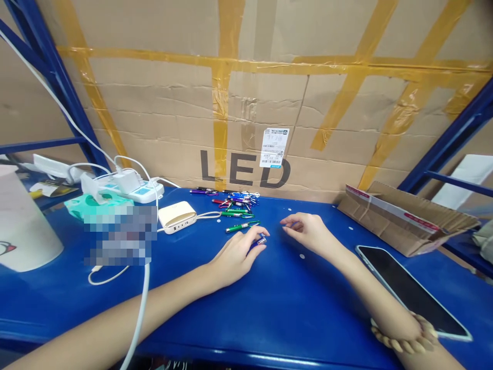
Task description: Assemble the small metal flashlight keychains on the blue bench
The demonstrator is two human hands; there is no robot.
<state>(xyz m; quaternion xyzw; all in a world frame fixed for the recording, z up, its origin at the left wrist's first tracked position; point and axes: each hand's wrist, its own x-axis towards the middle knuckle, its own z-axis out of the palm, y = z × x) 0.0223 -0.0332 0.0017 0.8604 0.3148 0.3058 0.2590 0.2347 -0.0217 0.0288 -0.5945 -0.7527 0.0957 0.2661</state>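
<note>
My left hand (234, 257) rests on the blue shelf top, its fingers shut on a small blue metal pen light (259, 241) that they partly hide. My right hand (306, 232) sits just to the right, with its fingertips curled close together and nothing visible in them. A green pen light with a clip (242, 226) lies beyond my left hand. Behind it is a heap of several pen lights (231, 201) in purple, red, blue and green, with keyring clips. A wooden bead bracelet (404, 334) circles my right wrist.
A cream power bank (177, 216) with a white cable sits left of the heap, near a power strip (134, 190), tissue pack (96, 205) and white cup (23, 221). A black phone (414, 290) and flattened cardboard box (404, 221) lie right. A taped carton (246, 103) stands behind.
</note>
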